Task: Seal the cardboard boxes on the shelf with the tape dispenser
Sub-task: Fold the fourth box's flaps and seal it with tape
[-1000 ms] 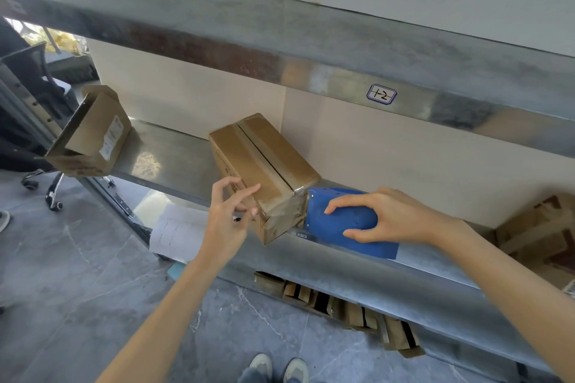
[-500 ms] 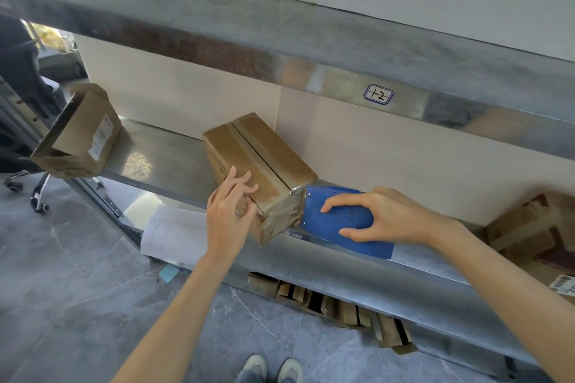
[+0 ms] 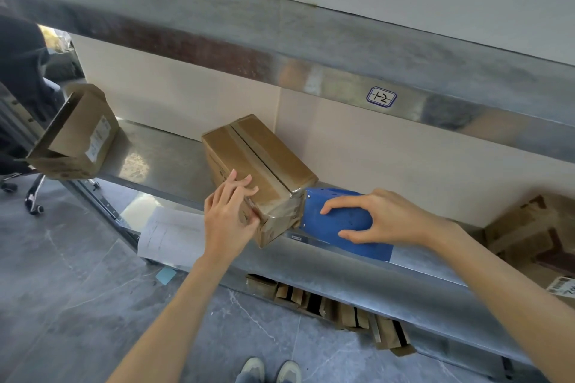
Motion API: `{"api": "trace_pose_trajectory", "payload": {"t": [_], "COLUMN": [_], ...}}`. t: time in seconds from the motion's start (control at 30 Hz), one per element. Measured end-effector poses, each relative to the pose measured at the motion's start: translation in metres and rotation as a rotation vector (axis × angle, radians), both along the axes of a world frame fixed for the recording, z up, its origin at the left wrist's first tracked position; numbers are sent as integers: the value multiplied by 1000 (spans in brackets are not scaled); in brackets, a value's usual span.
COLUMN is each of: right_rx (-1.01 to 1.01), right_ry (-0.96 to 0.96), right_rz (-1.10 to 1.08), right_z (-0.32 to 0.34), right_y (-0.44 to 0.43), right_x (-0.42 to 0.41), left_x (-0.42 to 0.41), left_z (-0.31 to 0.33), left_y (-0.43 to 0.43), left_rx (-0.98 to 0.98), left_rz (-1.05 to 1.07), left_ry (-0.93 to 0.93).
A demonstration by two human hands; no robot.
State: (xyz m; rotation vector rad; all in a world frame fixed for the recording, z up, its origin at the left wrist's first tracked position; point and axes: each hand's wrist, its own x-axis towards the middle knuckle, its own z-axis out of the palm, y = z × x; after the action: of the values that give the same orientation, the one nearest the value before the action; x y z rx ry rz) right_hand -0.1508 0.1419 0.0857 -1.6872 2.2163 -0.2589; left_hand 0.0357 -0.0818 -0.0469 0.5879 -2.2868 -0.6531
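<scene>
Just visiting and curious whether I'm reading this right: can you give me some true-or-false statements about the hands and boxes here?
1. The right hand grips the blue tape dispenser. True.
2. The left hand rests on the middle box. True.
3. The dispenser rests on top of the middle box. False: it is against that box's right end.
4. The far-left box is closed. False: its flaps stand open.

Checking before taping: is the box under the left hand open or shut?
Shut: the cardboard box has both top flaps lying flat, meeting along a centre seam.
</scene>
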Motion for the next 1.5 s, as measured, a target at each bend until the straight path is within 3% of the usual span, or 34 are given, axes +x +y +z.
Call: {"api": "trace_pose_trajectory", "payload": {"t": [0.23, 0.53, 0.97, 1.5], "right_rx": [9, 36, 26, 10], "right_ry": [8, 16, 15, 62], "right_rz": [-1, 11, 1, 20], "right_z": [1, 4, -4, 2], "right_y": [1, -2, -3, 1], "right_x": [0, 2, -3, -3], "left_x": [-5, -6, -3, -12], "left_z": [8, 11, 11, 4], "left_y": [-8, 1, 3, -2], "left_rx": [-65, 17, -27, -4], "left_rz": [78, 92, 24, 104], "left_ry": [104, 138, -71, 94]}}
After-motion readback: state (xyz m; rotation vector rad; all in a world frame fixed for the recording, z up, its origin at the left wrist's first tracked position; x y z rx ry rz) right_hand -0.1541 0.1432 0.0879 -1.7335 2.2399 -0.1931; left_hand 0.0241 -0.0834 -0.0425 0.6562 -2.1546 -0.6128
